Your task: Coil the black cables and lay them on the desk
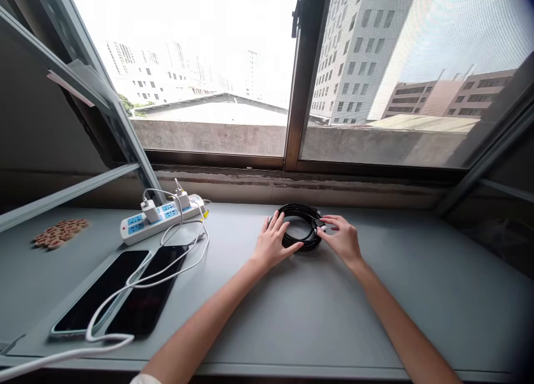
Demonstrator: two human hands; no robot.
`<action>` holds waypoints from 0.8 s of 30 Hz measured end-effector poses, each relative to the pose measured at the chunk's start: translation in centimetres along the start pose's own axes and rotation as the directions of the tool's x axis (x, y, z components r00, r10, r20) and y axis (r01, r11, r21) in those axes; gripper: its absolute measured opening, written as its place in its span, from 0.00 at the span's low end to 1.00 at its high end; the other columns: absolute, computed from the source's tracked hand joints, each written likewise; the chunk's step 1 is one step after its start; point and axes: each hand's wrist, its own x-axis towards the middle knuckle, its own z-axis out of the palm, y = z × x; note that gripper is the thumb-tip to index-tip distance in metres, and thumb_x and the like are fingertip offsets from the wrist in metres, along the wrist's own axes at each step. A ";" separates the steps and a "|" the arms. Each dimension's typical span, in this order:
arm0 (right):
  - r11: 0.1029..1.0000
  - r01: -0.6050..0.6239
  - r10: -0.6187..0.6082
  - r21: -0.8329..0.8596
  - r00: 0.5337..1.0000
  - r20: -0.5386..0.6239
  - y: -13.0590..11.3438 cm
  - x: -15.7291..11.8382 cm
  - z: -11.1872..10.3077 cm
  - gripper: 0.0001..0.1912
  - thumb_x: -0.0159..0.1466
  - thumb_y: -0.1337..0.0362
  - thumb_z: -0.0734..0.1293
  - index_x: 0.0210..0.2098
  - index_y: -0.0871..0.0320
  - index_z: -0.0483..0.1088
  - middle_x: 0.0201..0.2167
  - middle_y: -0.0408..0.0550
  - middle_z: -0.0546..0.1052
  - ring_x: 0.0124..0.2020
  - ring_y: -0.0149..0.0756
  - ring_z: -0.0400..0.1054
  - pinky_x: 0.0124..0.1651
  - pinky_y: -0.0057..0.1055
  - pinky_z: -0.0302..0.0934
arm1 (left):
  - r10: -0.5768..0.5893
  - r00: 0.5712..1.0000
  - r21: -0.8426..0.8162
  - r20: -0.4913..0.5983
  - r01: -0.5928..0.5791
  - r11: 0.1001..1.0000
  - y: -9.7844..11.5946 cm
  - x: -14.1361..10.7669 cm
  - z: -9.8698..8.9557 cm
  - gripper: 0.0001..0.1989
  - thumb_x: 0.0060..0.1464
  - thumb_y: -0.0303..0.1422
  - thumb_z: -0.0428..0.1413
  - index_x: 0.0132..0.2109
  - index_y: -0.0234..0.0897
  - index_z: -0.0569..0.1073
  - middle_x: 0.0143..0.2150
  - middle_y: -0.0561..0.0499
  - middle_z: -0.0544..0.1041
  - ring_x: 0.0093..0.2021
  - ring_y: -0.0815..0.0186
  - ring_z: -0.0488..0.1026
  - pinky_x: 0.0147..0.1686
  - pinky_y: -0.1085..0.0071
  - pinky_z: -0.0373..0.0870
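Observation:
A coil of black cable (299, 208) lies on the grey tabletop (308, 311) near the window side. My left hand (272, 242) rests on the coil's left side, its fingers spread and the thumb stretched along the near edge. At the right side of the coil, my right hand (344, 242) has thumb and fingers closed around a black plug-like end (321, 225) of the cable. Part of the coil's left edge is hidden under my left fingers.
To the left stands a white power strip (144, 229) with two white chargers plugged in. Their white cables (207, 245) loop over two dark-screened phones (104, 289) (150, 295). Small wooden pieces (60, 232) lie farther left. Metal frame posts (137, 144) and a window (217, 111) border the table.

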 end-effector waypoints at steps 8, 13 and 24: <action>0.994 -0.111 0.109 0.008 0.981 0.162 0.9 -0.1 -0.2 0.14 0.53 0.57 0.67 0.36 0.58 0.72 0.37 0.49 0.76 0.34 0.36 0.71 0.33 0.29 0.66 | 0.005 1.000 0.012 0.002 -0.005 1.000 0.0 0.0 -0.1 0.34 0.53 0.56 0.45 0.57 0.33 0.64 0.65 0.42 0.54 0.67 0.57 0.42 0.64 0.54 0.43; 0.990 -0.133 0.138 -0.041 0.975 0.172 0.4 -0.2 -0.1 0.19 0.53 0.54 0.67 0.41 0.56 0.69 0.40 0.48 0.74 0.36 0.35 0.70 0.34 0.30 0.64 | 0.044 0.999 -0.019 0.016 -0.043 0.999 -0.3 -0.5 -0.3 0.31 0.58 0.51 0.42 0.60 0.35 0.60 0.66 0.43 0.52 0.67 0.58 0.40 0.64 0.55 0.43; 0.935 -0.236 0.278 -0.265 0.951 0.136 2.0 0.2 -1.7 0.14 0.61 0.62 0.56 0.40 0.54 0.71 0.40 0.48 0.75 0.33 0.35 0.69 0.32 0.29 0.58 | -0.279 0.960 0.050 -0.034 0.281 0.958 -3.7 -0.1 -0.7 0.20 0.63 0.35 0.37 0.57 0.33 0.62 0.61 0.38 0.61 0.61 0.56 0.57 0.58 0.58 0.55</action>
